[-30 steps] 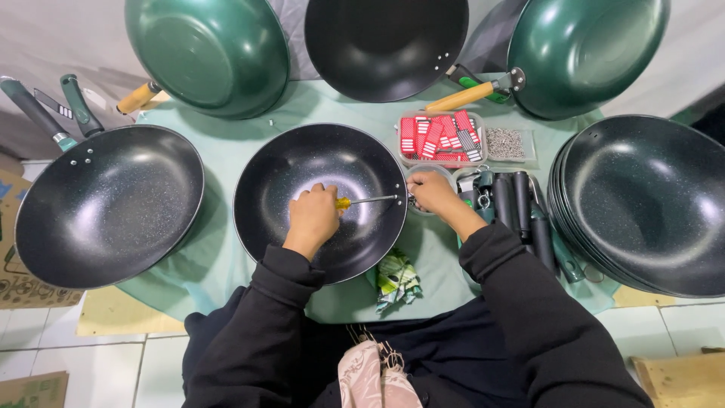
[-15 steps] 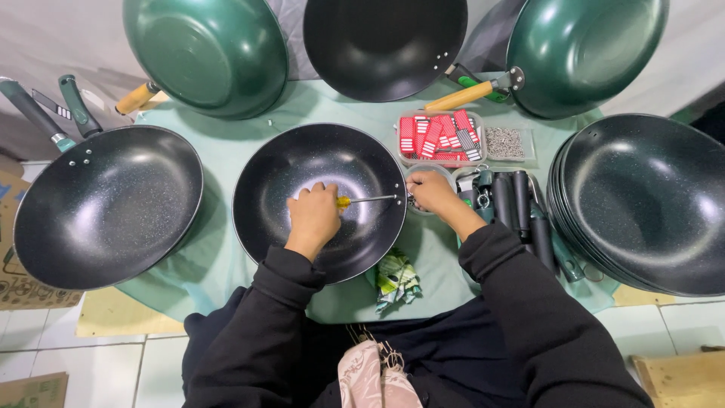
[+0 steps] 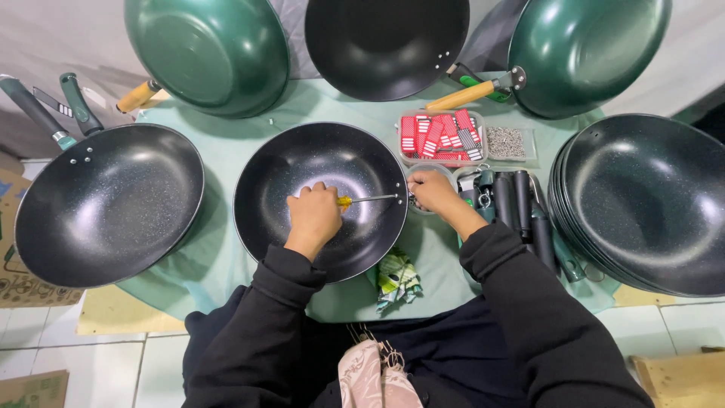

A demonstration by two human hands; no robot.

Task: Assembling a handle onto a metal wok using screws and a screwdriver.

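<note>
Cookware assembly workshop: stacked handleless woks (image 3: 642, 200), loose black handles (image 3: 521, 200), screw tray (image 3: 507, 143) on cloth-covered worktop (image 3: 226, 151).

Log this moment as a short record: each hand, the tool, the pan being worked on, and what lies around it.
left hand: grips the yellow-handled screwdriver inside the black wok
right hand: at the wok's right rim, where the tip points
surface: pale green cloth
right of wok: tray of red packets, tray of screws, dark handles, stack of black woks
left: a handled black wok
</note>
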